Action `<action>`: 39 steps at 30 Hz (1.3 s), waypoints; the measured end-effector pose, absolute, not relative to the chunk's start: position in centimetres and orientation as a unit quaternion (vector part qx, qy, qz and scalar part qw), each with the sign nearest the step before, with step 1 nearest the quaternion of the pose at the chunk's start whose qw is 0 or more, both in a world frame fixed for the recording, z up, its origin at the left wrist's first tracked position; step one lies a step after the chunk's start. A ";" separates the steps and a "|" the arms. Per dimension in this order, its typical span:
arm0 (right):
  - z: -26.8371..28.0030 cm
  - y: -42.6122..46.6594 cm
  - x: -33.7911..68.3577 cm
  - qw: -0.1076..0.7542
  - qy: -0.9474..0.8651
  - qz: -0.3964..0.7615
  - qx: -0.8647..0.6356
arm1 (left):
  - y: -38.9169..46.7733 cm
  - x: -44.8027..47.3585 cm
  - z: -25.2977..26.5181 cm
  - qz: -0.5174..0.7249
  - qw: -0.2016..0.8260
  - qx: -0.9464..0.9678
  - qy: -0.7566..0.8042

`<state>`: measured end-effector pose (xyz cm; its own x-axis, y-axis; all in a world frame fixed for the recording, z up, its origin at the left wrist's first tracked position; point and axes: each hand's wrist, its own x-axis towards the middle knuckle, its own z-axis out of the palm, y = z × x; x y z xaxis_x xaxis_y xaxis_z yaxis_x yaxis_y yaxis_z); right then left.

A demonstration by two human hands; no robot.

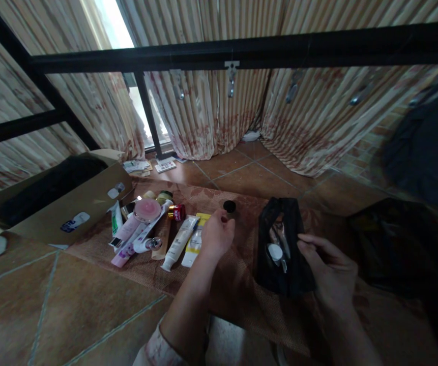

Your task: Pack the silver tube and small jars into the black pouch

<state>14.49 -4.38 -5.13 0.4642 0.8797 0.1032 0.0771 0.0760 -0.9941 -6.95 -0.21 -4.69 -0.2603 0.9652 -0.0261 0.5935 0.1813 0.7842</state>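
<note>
My left hand is closed at a small container with a round black lid, its fingers curled against it. Most of that container's body is hidden by the fingers. With thumb and fingertips, my right hand pinches the edge of a black mesh pouch, whose top gapes. Inside the pouch are a white round item and several slim items that I cannot make out. Left of my left hand lie a yellow-and-white tube, a white tube and a small red jar with a gold part.
A pink round container tops a cluster of tubes and bottles on the brownish cloth. A cardboard box stands at left. Dark bags sit at right. Curtains and a black metal bar are behind.
</note>
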 end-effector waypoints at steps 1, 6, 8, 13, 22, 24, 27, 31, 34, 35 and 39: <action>-5.2 -4.4 14.5 0.615 -0.402 0.327 -0.595 | -0.3 -6.9 -4.7 0.317 0.270 0.553 0.722; -5.6 -4.3 14.7 0.623 -0.412 0.320 -0.583 | -0.7 -6.5 -4.8 0.237 0.260 0.587 0.729; -5.7 -4.3 14.7 0.622 -0.422 0.314 -0.580 | -0.8 -6.3 -4.8 0.222 0.264 0.596 0.725; -5.7 -4.3 14.8 0.618 -0.432 0.310 -0.579 | -1.1 -5.4 -4.6 0.182 0.265 0.619 0.716; -4.8 -4.3 14.4 0.624 -0.410 0.323 -0.581 | -1.5 -4.4 -4.3 0.117 0.260 0.650 0.704; -4.7 -4.4 14.3 0.625 -0.405 0.323 -0.584 | -1.4 -4.4 -4.4 0.103 0.257 0.653 0.705; -4.9 -4.3 14.4 0.625 -0.409 0.324 -0.580 | -1.2 -4.6 -4.8 0.102 0.242 0.659 0.705; -5.3 -4.2 14.7 0.620 -0.418 0.319 -0.582 | -0.6 -5.3 -5.1 0.122 0.187 0.656 0.721; -5.4 -4.1 14.9 0.617 -0.424 0.317 -0.582 | 0.3 -5.7 -5.2 0.157 0.151 0.645 0.732; -5.4 -4.1 14.9 0.617 -0.426 0.317 -0.581 | 0.7 -5.8 -5.4 0.176 0.138 0.644 0.732; -5.3 -4.0 15.0 0.618 -0.437 0.321 -0.569 | 2.7 -5.9 -6.9 0.241 0.087 0.656 0.710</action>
